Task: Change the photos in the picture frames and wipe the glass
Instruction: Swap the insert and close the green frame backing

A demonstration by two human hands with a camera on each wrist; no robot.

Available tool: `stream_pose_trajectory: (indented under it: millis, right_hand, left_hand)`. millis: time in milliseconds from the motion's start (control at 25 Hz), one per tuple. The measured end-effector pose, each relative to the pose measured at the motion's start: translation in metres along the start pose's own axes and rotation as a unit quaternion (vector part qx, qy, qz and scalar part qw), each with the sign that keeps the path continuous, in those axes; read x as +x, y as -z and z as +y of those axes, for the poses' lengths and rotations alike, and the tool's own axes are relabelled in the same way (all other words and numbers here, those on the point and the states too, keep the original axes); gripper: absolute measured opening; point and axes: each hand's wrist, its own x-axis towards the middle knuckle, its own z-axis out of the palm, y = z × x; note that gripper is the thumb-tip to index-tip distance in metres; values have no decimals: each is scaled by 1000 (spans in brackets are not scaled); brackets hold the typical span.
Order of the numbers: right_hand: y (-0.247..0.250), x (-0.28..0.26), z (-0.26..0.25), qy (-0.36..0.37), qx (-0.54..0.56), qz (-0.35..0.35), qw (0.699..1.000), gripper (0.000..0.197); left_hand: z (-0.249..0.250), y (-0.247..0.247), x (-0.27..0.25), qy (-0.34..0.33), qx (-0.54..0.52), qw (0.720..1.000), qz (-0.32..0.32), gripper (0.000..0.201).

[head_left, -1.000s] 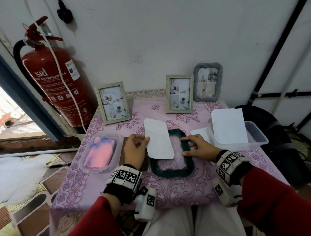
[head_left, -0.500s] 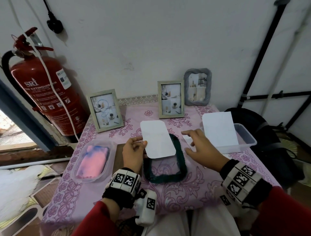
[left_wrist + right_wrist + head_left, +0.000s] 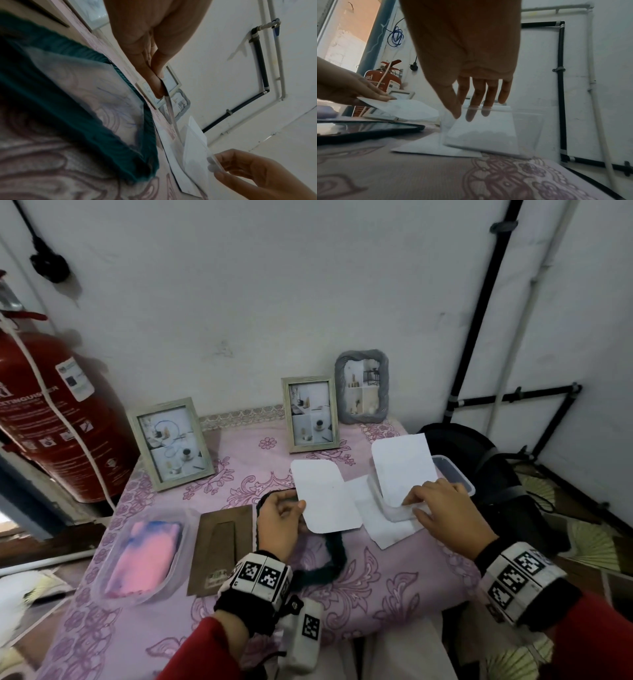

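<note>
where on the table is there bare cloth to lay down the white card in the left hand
Bare cloth lies along the near edge in front of the green frame, and between the two standing frames. It is crowded from the backing board to the clear box, where the right hand reaches.

On the table, three upright frames stand along the back by the wall: one at the left, one near the middle, and one just to its right. In front, from left to right, lie a tub, a backing board, an emptied frame lying flat, loose sheets and a clear box at the right edge. The left hand holds a card above the flat frame, and the right hand touches the near rim of the box, where another sheet leans.
</note>
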Motion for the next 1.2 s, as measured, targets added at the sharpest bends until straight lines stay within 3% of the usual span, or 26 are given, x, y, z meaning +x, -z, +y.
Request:
stream_pose_trajectory:
  millis: [320, 600, 840, 1080, 1200]
  right_hand:
    - [3, -3, 9, -4, 135, 85, 987, 15]
    - [-1, -5, 9, -10, 125, 63, 990, 18]
    - [-9, -6, 9, -15, 101, 43, 994, 21]
    - [-10, -3, 5, -19, 102, 24, 994, 24]
    - [-1, 2, 6, -21, 205, 21, 978, 29]
  left_hand:
    - [-4, -38, -7, 46, -24, 996, -69, 22]
    - [-6, -80, -19, 83, -17, 992, -89, 27]
    - [-9, -83, -23, 88, 0, 991, -103, 19]
    - [-5, -75, -18, -20, 141, 986, -85, 20]
    - [6, -79, -12, -62, 163, 980, -90, 15]
